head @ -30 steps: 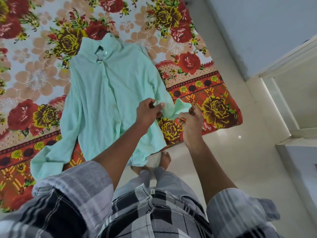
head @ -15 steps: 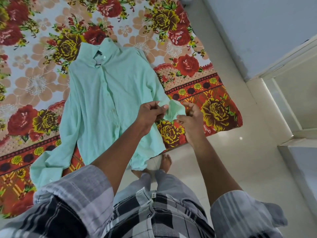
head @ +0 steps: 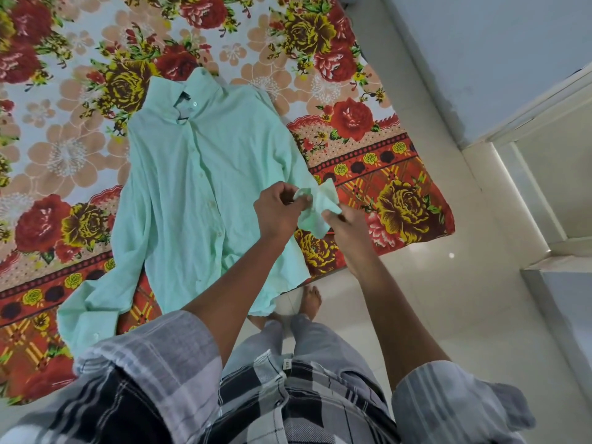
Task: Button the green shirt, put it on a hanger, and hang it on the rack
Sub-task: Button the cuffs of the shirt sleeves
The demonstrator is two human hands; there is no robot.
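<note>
Two hands, left hand (head: 278,213) and right hand (head: 344,224), pinch the cuff (head: 315,206) at centre frame; green shirt (head: 198,193) stretches upper left.

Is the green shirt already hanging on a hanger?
No, the green shirt lies flat on the floral bedsheet, and both hands hold its sleeve cuff; no hanger is in view.
</note>
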